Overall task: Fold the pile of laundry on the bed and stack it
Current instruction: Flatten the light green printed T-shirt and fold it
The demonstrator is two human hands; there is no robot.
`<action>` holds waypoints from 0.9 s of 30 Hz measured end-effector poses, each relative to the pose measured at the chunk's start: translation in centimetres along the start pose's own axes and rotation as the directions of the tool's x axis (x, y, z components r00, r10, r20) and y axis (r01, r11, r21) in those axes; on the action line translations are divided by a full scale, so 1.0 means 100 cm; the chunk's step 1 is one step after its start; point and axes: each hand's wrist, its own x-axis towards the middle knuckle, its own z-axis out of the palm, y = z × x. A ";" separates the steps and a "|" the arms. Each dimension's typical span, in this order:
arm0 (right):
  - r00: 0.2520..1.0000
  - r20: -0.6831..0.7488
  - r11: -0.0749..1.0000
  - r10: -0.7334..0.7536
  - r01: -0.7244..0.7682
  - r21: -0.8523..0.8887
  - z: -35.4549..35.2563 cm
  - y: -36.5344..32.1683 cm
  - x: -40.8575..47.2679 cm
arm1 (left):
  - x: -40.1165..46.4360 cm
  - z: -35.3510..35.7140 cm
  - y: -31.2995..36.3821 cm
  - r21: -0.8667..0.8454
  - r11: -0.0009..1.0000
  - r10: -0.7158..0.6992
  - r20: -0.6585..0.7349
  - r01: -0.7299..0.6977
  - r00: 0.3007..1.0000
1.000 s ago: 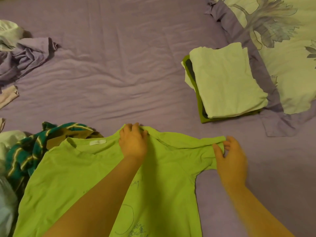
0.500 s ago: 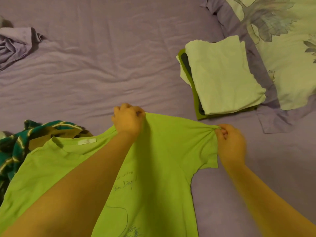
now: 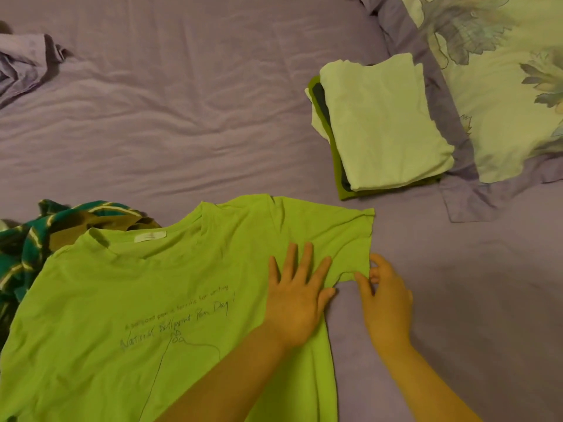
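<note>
I see the bed (image 3: 182, 117) carrying one lime T-shirt (image 3: 152, 300) spread flat in front of me, one folded stack (image 3: 380, 123) near the pillow (image 3: 502, 102), and two loose heaps at left. My left hand (image 3: 297, 306) presses the shirt with fingers spread straight. My right hand (image 3: 385, 300) pinches the sleeve's lower edge, fingers curled.

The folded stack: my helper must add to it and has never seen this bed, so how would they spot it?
Start at the floral pillow at the bed's far right. Against its purple border lies the folded stack, a pale green top layer over darker green ones. It alone is squared and layered; the other clothes lie spread or crumpled.
</note>
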 end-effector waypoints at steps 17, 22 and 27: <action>0.868 0.470 0.586 -0.159 0.466 -0.663 -0.001 -0.027 -0.004 | -0.077 0.027 -0.036 0.048 0.981 -0.195 0.214 0.189 0.957; 0.641 0.660 0.503 -0.391 0.750 -0.430 0.024 -0.082 -0.044 | -0.136 0.010 -0.081 0.033 0.966 -0.253 0.296 0.255 0.921; 0.727 0.678 0.526 -0.107 0.620 -0.582 0.061 -0.105 -0.066 | -0.188 -0.004 -0.143 0.024 0.953 -0.298 0.254 0.302 0.920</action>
